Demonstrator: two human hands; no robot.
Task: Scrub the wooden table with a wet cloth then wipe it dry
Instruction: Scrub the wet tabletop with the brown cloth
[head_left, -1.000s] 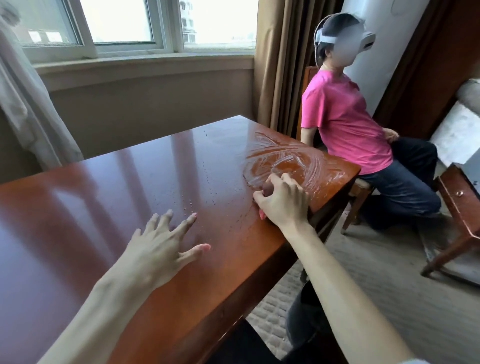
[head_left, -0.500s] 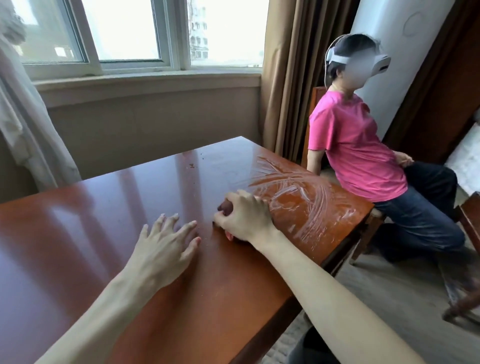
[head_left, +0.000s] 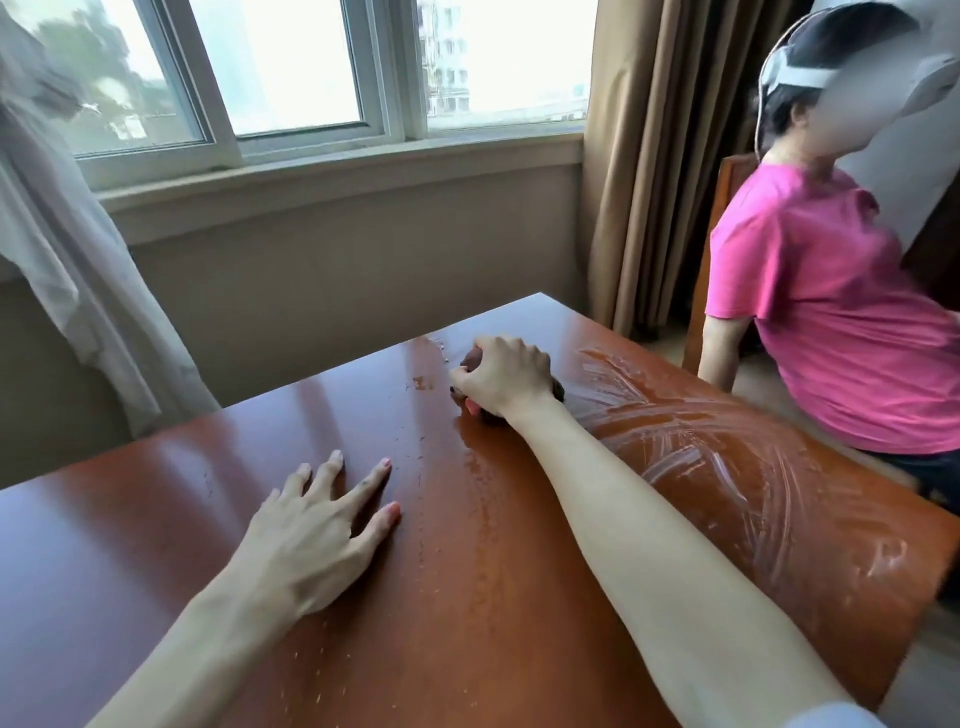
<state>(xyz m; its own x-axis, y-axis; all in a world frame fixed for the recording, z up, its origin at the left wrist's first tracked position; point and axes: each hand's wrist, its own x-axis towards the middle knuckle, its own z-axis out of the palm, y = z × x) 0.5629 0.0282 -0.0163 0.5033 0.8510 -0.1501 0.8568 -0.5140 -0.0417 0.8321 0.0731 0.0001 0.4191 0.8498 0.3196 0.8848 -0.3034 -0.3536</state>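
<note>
Under your right hand (head_left: 501, 376), fingers curled round the wet cloth (head_left: 475, 407), sits the wooden table (head_left: 130, 519) far edge; dry wood lies leftward of the cloth, where your left hand (head_left: 317, 530) rests flat, fingers spread.

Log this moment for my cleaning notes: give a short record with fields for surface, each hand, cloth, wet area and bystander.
surface: wooden table, glossy, by a window
left hand: flat on the table, fingers spread, holding nothing
right hand: curled round the cloth, pressing it on the far part of the table
cloth: mostly hidden under the hand, dark edge showing
wet area: streaky smears on the table's right side, droplets near the middle
bystander: person in a pink shirt seated on a chair to the right
</note>
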